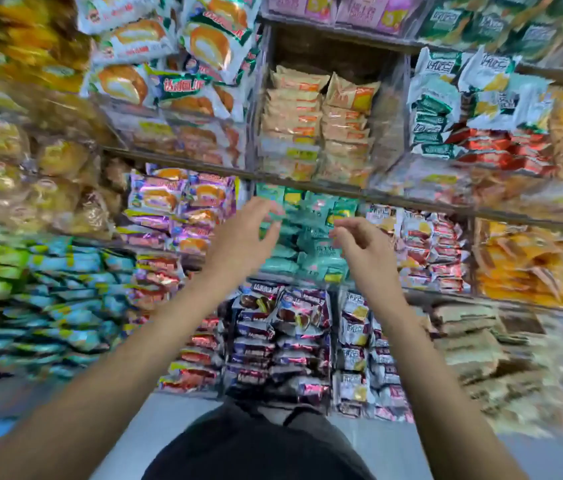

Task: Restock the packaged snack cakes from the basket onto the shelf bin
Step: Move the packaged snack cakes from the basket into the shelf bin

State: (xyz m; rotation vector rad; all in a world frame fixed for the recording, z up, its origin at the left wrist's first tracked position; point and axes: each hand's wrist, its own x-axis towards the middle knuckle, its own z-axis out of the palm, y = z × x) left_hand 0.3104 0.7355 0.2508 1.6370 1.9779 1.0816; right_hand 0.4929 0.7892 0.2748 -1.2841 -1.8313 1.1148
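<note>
Teal-wrapped snack cakes fill a clear shelf bin on the middle shelf, straight ahead. My left hand is raised in front of the bin's left side, fingers spread, its fingertips at the top packs. My right hand hovers at the bin's right side with fingers loosely curled and nothing in them. Both hands hide part of the teal packs. No basket is in view. The picture is motion-blurred, most at the edges.
Neighbouring bins hold purple packs to the left and red-and-white packs to the right. Dark chocolate-cake packs sit below, tan packs above. A grey floor lies at the shelf's foot.
</note>
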